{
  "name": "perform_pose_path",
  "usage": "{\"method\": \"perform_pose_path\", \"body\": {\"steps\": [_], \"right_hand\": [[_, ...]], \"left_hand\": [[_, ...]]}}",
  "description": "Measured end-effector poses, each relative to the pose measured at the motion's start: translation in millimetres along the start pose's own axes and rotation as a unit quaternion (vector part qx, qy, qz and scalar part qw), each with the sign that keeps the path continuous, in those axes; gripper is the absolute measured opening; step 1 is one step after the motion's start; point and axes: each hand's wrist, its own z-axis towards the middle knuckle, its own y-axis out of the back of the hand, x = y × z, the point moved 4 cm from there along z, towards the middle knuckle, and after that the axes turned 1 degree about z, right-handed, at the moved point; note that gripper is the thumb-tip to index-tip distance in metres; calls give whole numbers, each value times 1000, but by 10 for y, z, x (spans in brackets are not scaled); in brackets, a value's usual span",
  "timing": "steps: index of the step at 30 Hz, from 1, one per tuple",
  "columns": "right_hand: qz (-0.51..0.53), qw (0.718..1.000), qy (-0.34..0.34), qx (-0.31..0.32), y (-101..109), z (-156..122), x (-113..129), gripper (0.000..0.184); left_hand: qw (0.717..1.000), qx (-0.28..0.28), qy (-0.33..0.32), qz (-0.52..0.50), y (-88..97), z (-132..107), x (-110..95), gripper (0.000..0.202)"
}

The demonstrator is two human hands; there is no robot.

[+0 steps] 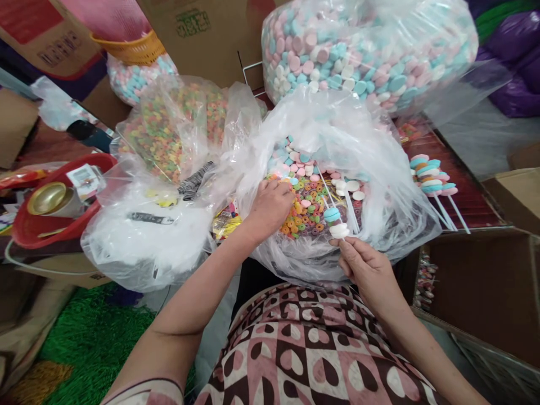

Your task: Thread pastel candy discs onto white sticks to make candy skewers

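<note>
My right hand pinches a marshmallow skewer near its lower end. A white marshmallow sits just above the fingers, with a blue one higher up, and the bare thin stick points up and away. My left hand is at the left side of the colourful ring candies, fingers curled together; what they hold, if anything, is hidden. Beyond the rings lie loose pink, white and blue marshmallows. Both sweets lie in an opened clear plastic bag before me. White sticks rest beside the skewer.
Finished-looking marshmallow skewers lie at the table's right edge, above an open cardboard box. A large marshmallow bag stands behind. To the left are a bag of gummy rings, a white plastic bag and a red basket.
</note>
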Motion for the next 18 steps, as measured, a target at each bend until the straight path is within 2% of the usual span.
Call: {"method": "perform_pose_path", "body": {"steps": [5,8,10,12,14,16,18], "right_hand": [[-7,1000,-3,6,-36,6,6,37],[-9,1000,-5,7,-42,-3,20,36],[-14,1000,-4,6,-46,-10,38,36],[-22,1000,-4,14,-61,-14,62,36],[-34,999,-4,29,-91,-13,93,37],[-47,998,-3,40,-123,-6,128,39],[-62,997,-4,41,-144,2,158,39]], "left_hand": [[999,-5,-8,-31,-49,-16,-61,24],[995,-16,32,-90,-46,-16,-4,23],[980,-43,76,-180,-22,-23,64,20],[932,-76,134,-328,-7,-38,130,18],[847,-101,191,-486,-23,-53,151,21],[758,-124,229,-599,-54,-63,111,25],[701,-142,242,-655,-83,-69,28,29]]}}
